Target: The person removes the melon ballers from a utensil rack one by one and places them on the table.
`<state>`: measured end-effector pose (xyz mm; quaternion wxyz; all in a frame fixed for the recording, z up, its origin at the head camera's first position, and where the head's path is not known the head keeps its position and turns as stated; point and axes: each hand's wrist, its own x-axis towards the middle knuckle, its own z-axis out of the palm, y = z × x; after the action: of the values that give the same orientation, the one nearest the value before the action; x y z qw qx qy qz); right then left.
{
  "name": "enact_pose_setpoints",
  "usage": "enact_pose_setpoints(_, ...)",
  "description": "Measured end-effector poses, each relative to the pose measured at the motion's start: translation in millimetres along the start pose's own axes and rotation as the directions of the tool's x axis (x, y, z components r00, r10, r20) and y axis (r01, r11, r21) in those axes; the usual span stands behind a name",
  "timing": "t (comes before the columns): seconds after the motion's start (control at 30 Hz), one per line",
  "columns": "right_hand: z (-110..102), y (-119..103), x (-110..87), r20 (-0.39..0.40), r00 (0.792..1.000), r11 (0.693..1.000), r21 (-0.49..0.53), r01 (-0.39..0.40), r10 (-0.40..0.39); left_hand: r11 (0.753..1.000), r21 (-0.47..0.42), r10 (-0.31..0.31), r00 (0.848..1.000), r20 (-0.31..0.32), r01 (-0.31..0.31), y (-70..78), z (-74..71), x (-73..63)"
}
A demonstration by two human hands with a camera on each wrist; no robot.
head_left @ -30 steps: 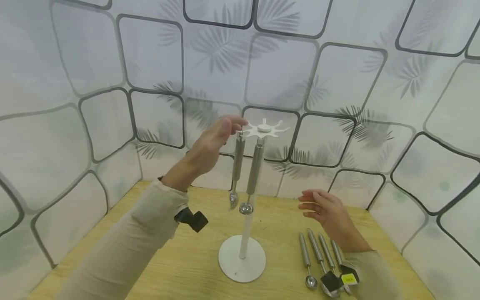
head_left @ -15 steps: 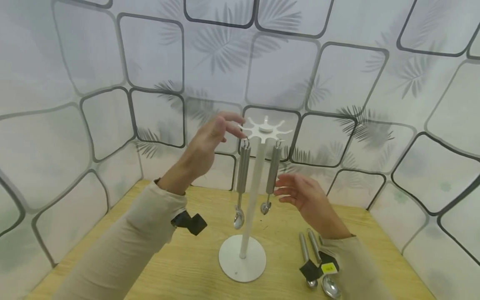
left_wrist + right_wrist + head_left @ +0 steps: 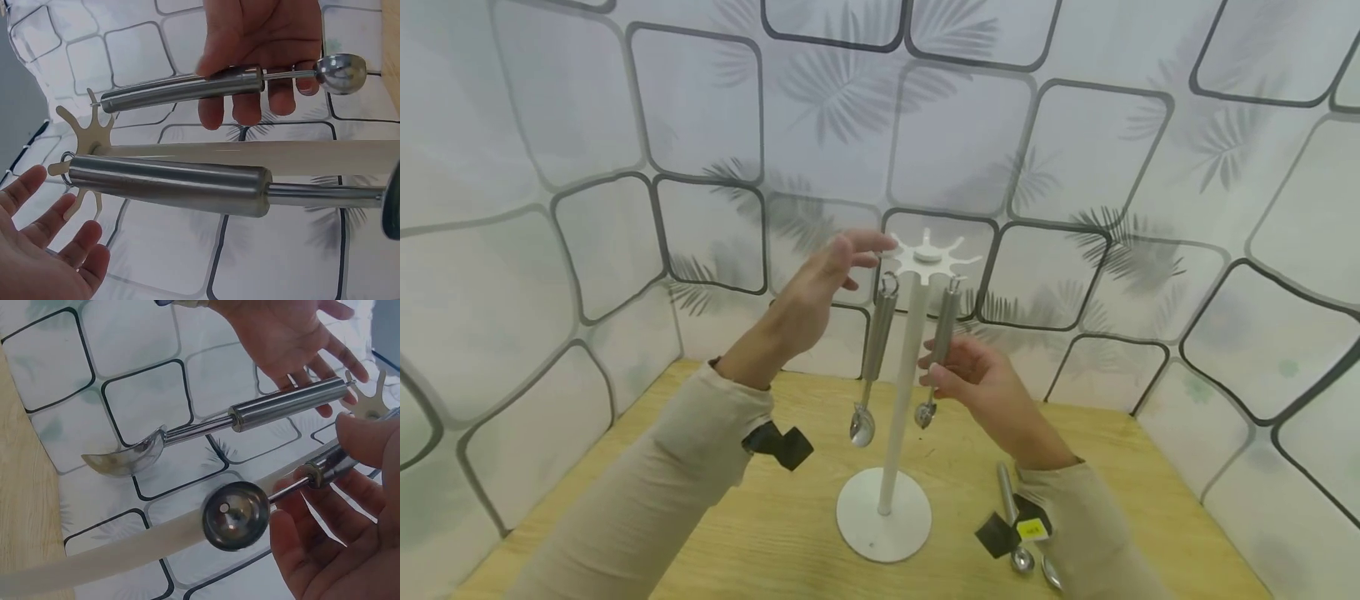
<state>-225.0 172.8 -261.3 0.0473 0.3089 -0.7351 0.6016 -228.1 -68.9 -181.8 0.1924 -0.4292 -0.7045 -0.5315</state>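
A white stand with a star-shaped top of hook arms point(image 3: 927, 255) stands on a wooden table. From it hang two steel utensils by rings. The right one is a melon baller point(image 3: 235, 515) with a small round bowl and a hole in it. My right hand point(image 3: 992, 400) grips its handle, thumb in front and fingers behind. On the left hangs a scoop point(image 3: 125, 460) with a longer, pointed bowl; its handle point(image 3: 169, 186) tilts slightly. My left hand point(image 3: 808, 296) is raised beside the top, fingers extended and spread, fingertips right at an arm's end.
The stand's round white base point(image 3: 883, 542) rests on the table point(image 3: 760, 517). More steel utensils point(image 3: 1021, 558) lie at the right, partly hidden by my right sleeve point(image 3: 1075, 517). A patterned curtain point(image 3: 962, 142) surrounds the table at the back and sides.
The stand's top has turned, carrying the hanging utensils rightward. My right hand has moved left from above the lying utensils and taken hold of the melon baller. My left hand stays beside the top.
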Motion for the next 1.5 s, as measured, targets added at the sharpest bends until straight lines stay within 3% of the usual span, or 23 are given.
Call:
enact_pose_setpoints(0.33,-1,-3,-0.2,-0.054,0.999,0.999,-0.046,0.0,-0.003,0.999,0.036,0.001,0.998,0.067,-0.004,1.3,1.8,1.6)
enact_pose_setpoints(0.5,-2,-7,-2.3,-0.05,0.999,0.998,-0.056,0.011,-0.014,0.998,0.067,-0.016,0.998,0.061,0.011,-0.9,1.5,0.2)
enact_pose_setpoints(0.93,-15,-9,-18.0,-0.079,0.996,0.998,-0.061,0.031,-0.035,0.998,0.051,-0.031,0.997,0.072,0.027,-2.1,0.1,-2.3)
enact_pose_setpoints(1.27,-49,29,-38.0,-0.129,0.986,0.985,-0.124,-0.12,0.104,0.998,0.047,-0.05,0.995,0.08,0.047,-2.3,0.9,-1.6)
enact_pose_setpoints(1.37,-61,44,-45.3,-0.164,0.97,0.969,-0.139,-0.203,0.18,0.998,0.048,-0.053,0.996,0.076,0.049,-2.5,0.7,-1.9)
enact_pose_setpoints(1.5,-76,64,-56.8,-0.224,0.933,0.94,-0.134,-0.314,0.28,0.998,0.04,-0.046,0.996,0.077,0.043,-3.0,0.4,-2.4)
